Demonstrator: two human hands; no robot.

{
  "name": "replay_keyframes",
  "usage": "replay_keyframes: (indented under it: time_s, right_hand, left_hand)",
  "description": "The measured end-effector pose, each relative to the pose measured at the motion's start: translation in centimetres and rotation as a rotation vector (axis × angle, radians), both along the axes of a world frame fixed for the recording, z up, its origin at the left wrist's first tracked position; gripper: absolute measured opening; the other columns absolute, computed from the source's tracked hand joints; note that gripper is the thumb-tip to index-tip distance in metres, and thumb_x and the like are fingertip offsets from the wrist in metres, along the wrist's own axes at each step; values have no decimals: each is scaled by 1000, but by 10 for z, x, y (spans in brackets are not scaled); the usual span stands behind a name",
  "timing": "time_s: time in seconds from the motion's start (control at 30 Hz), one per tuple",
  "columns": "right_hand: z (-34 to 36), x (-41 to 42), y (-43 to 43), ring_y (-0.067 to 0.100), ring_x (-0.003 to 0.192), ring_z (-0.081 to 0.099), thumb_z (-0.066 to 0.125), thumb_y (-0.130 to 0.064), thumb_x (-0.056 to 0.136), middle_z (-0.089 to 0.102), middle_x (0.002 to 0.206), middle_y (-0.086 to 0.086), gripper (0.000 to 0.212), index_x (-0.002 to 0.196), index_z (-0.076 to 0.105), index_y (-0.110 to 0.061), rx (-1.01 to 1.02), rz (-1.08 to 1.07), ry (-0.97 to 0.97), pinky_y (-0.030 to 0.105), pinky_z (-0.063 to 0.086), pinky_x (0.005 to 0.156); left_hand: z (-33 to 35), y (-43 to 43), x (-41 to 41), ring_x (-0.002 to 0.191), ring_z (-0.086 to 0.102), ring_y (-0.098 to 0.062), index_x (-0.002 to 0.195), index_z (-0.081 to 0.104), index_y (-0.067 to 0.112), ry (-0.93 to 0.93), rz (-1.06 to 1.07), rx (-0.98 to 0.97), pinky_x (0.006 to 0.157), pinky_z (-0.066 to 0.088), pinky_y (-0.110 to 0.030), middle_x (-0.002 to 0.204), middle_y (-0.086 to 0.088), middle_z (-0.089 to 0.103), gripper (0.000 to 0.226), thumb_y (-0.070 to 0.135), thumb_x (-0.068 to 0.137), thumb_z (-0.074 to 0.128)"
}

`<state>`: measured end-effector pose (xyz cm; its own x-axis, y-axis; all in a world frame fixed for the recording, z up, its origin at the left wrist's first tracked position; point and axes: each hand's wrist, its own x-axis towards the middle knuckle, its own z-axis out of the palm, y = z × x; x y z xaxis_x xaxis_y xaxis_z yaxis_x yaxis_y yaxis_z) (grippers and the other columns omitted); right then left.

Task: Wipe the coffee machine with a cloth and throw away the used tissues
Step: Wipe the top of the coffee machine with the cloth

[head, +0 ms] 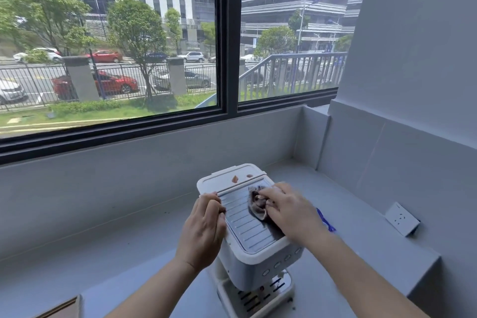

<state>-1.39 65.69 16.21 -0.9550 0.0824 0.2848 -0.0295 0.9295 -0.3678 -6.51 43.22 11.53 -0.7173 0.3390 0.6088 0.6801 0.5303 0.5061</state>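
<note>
Wiping underway, approx. mid-task; nothing binned yet.
Coffee machine (254, 245) sits on bench (116, 261). R hand (286, 208) presses stained cloth (258, 205) onto ribbed top, fingers clamped on it; L hand (204, 230) grips machine's side, fingers curled. Two brown spots (235, 178) on rear lid still unwiped; no tissues or bin visible.

The right hand (289, 210) covered most of the cloth (258, 205) and the machine's (247, 230) right top edge, the blue item (325, 220) behind the wrist stayed unidentifiable, and the frame's bottom edge cropped both forearms and the brown object (62, 308).
</note>
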Motion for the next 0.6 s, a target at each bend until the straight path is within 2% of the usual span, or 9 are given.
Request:
replay_keyframes:
  time_s: [0.07,0.13,0.23,0.33,0.47,0.53,0.6]
  right_hand:
    - [8,-17,-3,26,108,55,48,-30,95,50,125,-3,35,128,56,-39,-32,-164,-27,37,47,87]
    - [12,-28,-20,30,108,53,45,-26,96,49,124,1,32,125,58,-31,15,-235,-14,37,47,87]
    - [2,-12,-40,26,106,50,43,-27,92,52,121,-3,31,118,58,-34,106,-84,67,38,43,93]
    - [-10,20,-25,14,105,49,41,-38,86,51,122,-17,37,121,52,-44,44,89,77,29,46,86]
    - [10,-21,2,24,104,53,49,-27,92,50,120,-2,38,127,56,-40,-9,-47,-10,30,42,80]
    - [19,-42,-11,28,105,50,48,-19,92,48,119,4,38,127,59,-31,-23,-91,-42,32,40,85]
    - [13,-41,-26,31,106,45,45,-18,91,47,121,6,33,121,57,-24,55,-86,-17,36,40,90]
  left_hand:
    - [-2,-3,-1,106,51,-12,88,49,21,2,-23,1,87,38,-16,108,10,47,11,23,92,39]
    - [-2,-5,-3,107,51,-12,89,49,21,12,-35,7,87,38,-17,109,10,46,11,23,92,38]
    - [-4,-4,-4,104,52,-14,89,49,20,2,-21,17,86,38,-18,109,9,47,11,23,92,39]
    - [-5,-3,-3,108,52,-14,91,50,20,10,-33,14,87,37,-16,110,9,47,12,22,92,38]
    - [-1,-1,2,111,51,-9,91,52,19,-38,-3,32,90,33,-7,112,9,49,14,20,92,38]
    - [1,-1,4,113,50,-7,91,54,18,-42,10,42,91,32,-6,112,8,50,16,19,91,38]
    - [2,-1,5,113,51,-8,91,54,17,-39,13,47,92,35,-11,111,7,51,16,19,91,39]
